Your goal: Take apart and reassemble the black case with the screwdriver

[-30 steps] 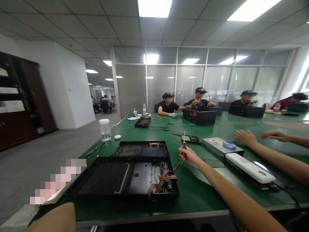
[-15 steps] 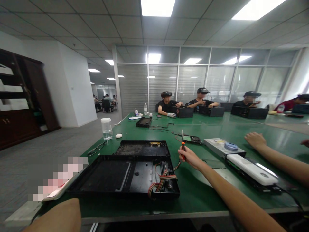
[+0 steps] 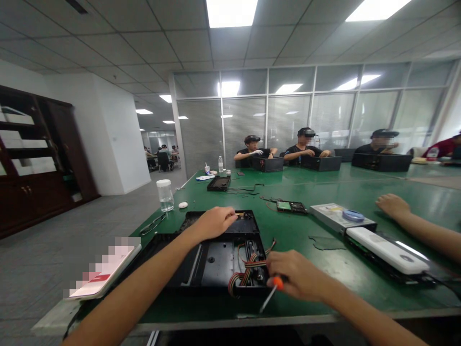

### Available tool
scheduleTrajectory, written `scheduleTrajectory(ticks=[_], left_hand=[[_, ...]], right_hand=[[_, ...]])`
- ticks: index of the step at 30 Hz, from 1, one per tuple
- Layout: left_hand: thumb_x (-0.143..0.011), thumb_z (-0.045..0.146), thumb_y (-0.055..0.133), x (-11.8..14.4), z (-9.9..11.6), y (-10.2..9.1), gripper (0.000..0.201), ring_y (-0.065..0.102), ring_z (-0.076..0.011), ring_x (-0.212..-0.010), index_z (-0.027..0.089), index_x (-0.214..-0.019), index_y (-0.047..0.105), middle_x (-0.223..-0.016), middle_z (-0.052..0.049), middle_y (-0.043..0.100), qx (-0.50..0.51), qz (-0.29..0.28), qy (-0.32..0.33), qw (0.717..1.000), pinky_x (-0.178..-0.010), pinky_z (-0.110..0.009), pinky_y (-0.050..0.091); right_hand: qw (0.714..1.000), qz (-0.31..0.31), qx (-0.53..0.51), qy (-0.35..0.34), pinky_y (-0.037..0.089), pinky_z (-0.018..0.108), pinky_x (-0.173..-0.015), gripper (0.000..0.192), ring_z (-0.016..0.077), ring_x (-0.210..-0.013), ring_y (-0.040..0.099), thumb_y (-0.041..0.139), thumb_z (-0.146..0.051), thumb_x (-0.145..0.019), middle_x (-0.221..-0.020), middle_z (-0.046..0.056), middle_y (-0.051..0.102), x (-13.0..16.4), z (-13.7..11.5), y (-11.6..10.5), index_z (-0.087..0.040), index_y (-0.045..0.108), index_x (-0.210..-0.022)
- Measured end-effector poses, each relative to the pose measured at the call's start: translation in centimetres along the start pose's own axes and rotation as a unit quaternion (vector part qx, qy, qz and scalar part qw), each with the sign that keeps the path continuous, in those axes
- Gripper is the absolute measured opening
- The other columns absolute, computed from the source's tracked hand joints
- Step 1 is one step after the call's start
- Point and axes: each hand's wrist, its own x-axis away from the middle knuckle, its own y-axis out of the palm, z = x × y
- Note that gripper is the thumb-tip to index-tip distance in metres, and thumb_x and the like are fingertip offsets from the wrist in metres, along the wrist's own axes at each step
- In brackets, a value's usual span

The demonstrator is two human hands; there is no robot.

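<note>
An opened black device case [image 3: 216,262] lies on the green table [image 3: 317,192] in front of me, with a striped ribbon cable [image 3: 248,271] at its right end. My left hand [image 3: 214,222] rests on the far edge of the case, fingers curled over it. My right hand [image 3: 297,278] is at the case's right front corner and grips a small screwdriver [image 3: 272,288] with an orange collar, its shaft pointing down and left toward the table edge.
A co-worker's hand [image 3: 392,205] rests on the table at right, near a silver drive [image 3: 340,216] and a white device [image 3: 387,250]. A clear jar [image 3: 165,195], a circuit board [image 3: 291,206] and a book [image 3: 108,271] lie around. Several people sit at the far end.
My right hand dropped the screwdriver from upright in the air to pointing down beside the case. My left arm reached forward and its hand landed on the case's far edge. The view shifted slightly.
</note>
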Motion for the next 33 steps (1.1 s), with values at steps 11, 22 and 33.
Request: scheduleTrajectory(ticks=[11,22,33], left_hand=[[-0.08,0.047,0.044,-2.4,-9.7,8.3,0.04,0.041,-0.0076,-0.052,0.012,-0.071,0.062,-0.057,0.003,0.047,0.083,-0.227,-0.041,0.969,-0.049,-0.017,0.028],[-0.072,0.024,0.061,-4.0,-6.9,1.8,0.015,0.056,-0.0133,-0.075,0.017,-0.083,0.066,-0.08,-0.002,0.064,-0.077,-0.154,0.104,0.98,-0.07,-0.019,0.038],[-0.078,0.027,0.055,3.6,1.1,-5.8,0.014,0.055,-0.0155,-0.081,0.019,-0.086,0.063,-0.087,-0.003,0.063,-0.111,-0.104,0.141,0.978,-0.075,-0.024,0.039]], right_hand=[[0.98,-0.016,0.19,0.052,0.038,0.029,-0.062,0.039,0.0203,-0.077,0.056,0.052,-0.011,-0.064,-0.098,0.005,0.058,4.2,-2.0,4.5,-0.023,0.046,-0.101],[0.978,-0.001,0.162,0.13,0.039,0.028,-0.065,0.02,0.0194,-0.078,0.056,0.05,-0.012,-0.07,-0.09,0.004,0.059,3.5,-1.7,4.8,-0.022,0.052,-0.087],[0.975,0.004,0.176,0.139,0.042,0.03,-0.08,0.025,0.0213,-0.091,0.058,0.045,-0.024,-0.083,-0.102,0.009,0.062,-5.9,5.6,3.7,-0.018,0.059,-0.103]])
